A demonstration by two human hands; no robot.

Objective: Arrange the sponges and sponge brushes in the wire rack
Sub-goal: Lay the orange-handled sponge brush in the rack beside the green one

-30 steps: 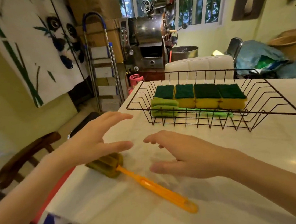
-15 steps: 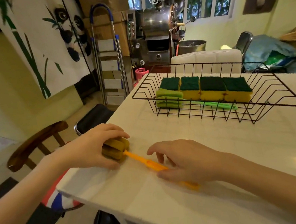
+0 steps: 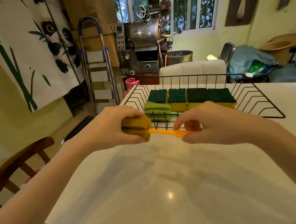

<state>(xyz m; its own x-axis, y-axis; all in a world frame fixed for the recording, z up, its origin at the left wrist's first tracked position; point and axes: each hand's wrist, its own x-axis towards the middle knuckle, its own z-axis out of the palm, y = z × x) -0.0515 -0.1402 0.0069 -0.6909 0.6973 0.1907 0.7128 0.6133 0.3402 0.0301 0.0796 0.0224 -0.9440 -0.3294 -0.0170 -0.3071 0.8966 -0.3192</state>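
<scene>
Both hands hold one sponge brush (image 3: 146,129) above the white table (image 3: 170,191), just in front of the near rim of the wire rack (image 3: 262,99); brush lies roughly level, head to the left, handle to the right.

Left hand (image 3: 108,128): fingers curled over the top of the dark-yellow ribbed sponge head, thumb underneath; head pressed between them; grip closed on the head.

Right hand (image 3: 216,123): fingertips and thumb pinch the orange handle near its far end; only a short stretch of handle shows between the two hands; handle tip hidden by the fingers.

Whether the brush touches the rack wire: cannot tell; it overlaps the near rim in this view.

Rack contents: four sponges (image 3: 187,97) in a row, left to right, dark-green scrub side up, yellow foam below, edges touching; a green sponge brush (image 3: 157,111) lies in front of them at the left end of the rack, its ribbed head towards the left, its handle mostly hidden behind the right hand.

Rack sits on the far part of the table; near part of the table bare, one bright light reflection on it.

Wooden chair (image 3: 17,165) at the left of the table; stepladder (image 3: 96,66) against the far wall.
</scene>
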